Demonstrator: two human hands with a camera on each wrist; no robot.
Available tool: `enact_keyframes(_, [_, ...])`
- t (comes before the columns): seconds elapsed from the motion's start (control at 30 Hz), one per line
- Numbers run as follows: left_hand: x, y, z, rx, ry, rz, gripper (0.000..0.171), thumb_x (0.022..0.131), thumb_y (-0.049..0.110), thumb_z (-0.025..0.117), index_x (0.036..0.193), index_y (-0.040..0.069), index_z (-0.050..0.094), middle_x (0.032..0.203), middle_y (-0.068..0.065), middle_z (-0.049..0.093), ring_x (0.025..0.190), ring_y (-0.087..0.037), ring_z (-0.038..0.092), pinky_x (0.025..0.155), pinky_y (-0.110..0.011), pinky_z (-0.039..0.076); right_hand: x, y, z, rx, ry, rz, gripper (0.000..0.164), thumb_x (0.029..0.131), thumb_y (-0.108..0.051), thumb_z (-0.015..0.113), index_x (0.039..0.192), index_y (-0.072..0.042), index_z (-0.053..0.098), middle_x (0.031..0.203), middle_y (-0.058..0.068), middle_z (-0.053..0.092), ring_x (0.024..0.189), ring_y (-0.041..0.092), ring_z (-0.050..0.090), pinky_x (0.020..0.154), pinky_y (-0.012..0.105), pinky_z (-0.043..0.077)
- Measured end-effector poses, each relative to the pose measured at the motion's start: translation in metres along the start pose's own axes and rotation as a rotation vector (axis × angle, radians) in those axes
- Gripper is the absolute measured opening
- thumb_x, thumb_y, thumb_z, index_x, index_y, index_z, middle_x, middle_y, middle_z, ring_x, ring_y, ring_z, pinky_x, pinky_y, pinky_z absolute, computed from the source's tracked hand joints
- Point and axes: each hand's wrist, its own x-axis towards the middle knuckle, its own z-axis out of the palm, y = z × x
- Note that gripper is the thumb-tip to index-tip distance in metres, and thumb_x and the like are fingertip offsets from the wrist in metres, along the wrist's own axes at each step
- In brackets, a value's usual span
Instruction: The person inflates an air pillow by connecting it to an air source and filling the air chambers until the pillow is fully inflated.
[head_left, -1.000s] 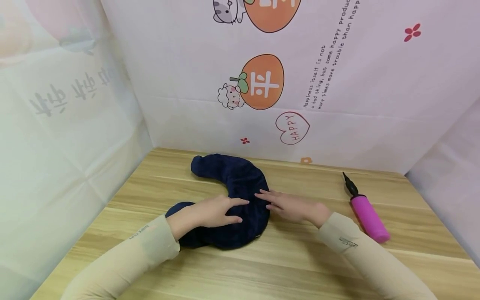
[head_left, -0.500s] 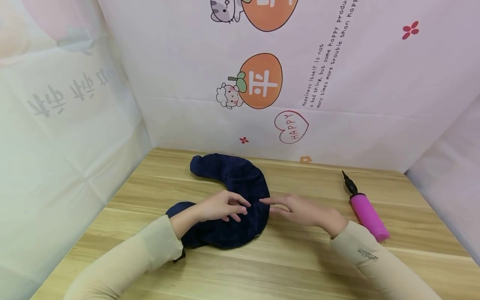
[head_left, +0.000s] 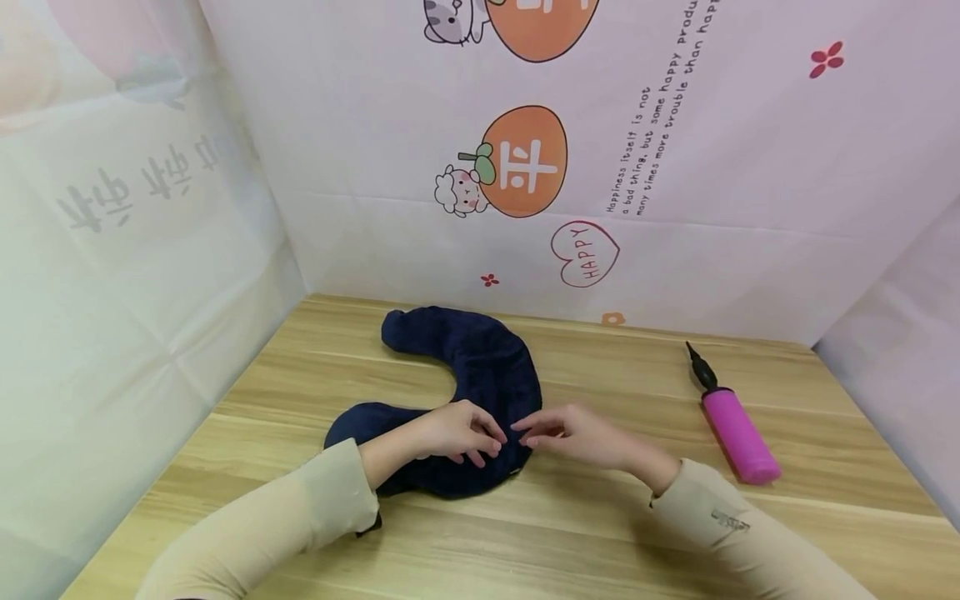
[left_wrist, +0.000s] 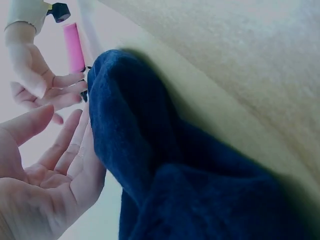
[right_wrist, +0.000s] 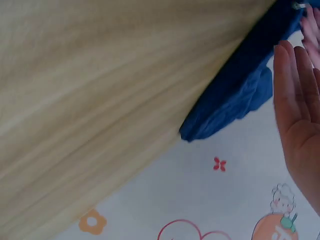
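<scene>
A navy plush neck pillow [head_left: 491, 354], curved like a U and rather flat, lies on the wooden table with its opening to the left. Over its lower curve is my left hand [head_left: 459, 429], fingers loosely bent and holding nothing. My right hand [head_left: 581, 435] is at the pillow's right edge, its fingertips facing those of the left. In the left wrist view the left hand [left_wrist: 55, 180] has loose fingers beside the pillow [left_wrist: 135, 115]. The right wrist view has the right hand [right_wrist: 300, 110] with fairly straight fingers. Whether the fingertips touch the fabric I cannot tell.
A pink hand pump [head_left: 741, 437] with a black nozzle lies to the right on the wooden table [head_left: 525, 542]. White printed cloth [head_left: 360, 167] stands behind the table and along both sides.
Both hands have shifted slightly toward the near side of the pillow and their fingertips are closer together. Their fingers, more spread before, are more bent now. The pillow has hardly moved.
</scene>
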Motion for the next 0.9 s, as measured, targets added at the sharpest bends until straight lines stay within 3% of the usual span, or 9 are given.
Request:
enact_keyframes(0.3, [0.006, -0.009, -0.003, -0.08, -0.039, -0.049, 0.022, 0.099, 0.017, 0.068, 0.117, 0.006, 0.074, 0.099, -0.003, 0.076, 0.088, -0.019, 0.074, 0.075, -0.037, 0.057, 0.009, 0.001, 0.016, -0.294, -0.022, -0.1, 0.021, 0.09, -0.004, 0.078, 0.11, -0.007, 0.077, 0.104, 0.001, 0.075, 0.08, 0.003, 0.067, 0.072, 0.022, 0.055])
enact_keyframes(0.6, [0.007, -0.016, -0.01, -0.161, -0.07, -0.082, 0.026, 0.098, 0.014, 0.068, 0.122, 0.004, 0.071, 0.102, -0.004, 0.076, 0.089, -0.019, 0.074, 0.074, -0.032, 0.057, 0.018, -0.005, 0.033, -0.634, 0.036, -0.207, 0.015, 0.081, -0.019, 0.089, 0.092, -0.016, 0.078, 0.087, -0.009, 0.062, 0.07, -0.001, 0.059, 0.061, 0.015, 0.047])
enact_keyframes(0.73, [0.007, -0.017, -0.009, -0.157, -0.069, -0.07, 0.026, 0.097, 0.012, 0.068, 0.121, 0.003, 0.071, 0.103, -0.005, 0.076, 0.089, -0.018, 0.074, 0.073, -0.031, 0.056, 0.019, -0.003, 0.037, -0.699, 0.078, -0.273, 0.014, 0.08, -0.017, 0.089, 0.086, -0.017, 0.076, 0.082, -0.009, 0.06, 0.069, 0.001, 0.059, 0.06, 0.014, 0.046])
enact_keyframes(0.9, [0.008, -0.017, -0.006, -0.158, -0.058, -0.073, 0.024, 0.096, 0.011, 0.069, 0.119, 0.004, 0.072, 0.101, -0.004, 0.077, 0.088, -0.017, 0.074, 0.073, -0.031, 0.055, 0.019, -0.001, 0.035, -0.671, 0.093, -0.323, 0.012, 0.082, -0.014, 0.088, 0.085, -0.015, 0.076, 0.083, -0.008, 0.062, 0.07, 0.0, 0.06, 0.063, 0.014, 0.047])
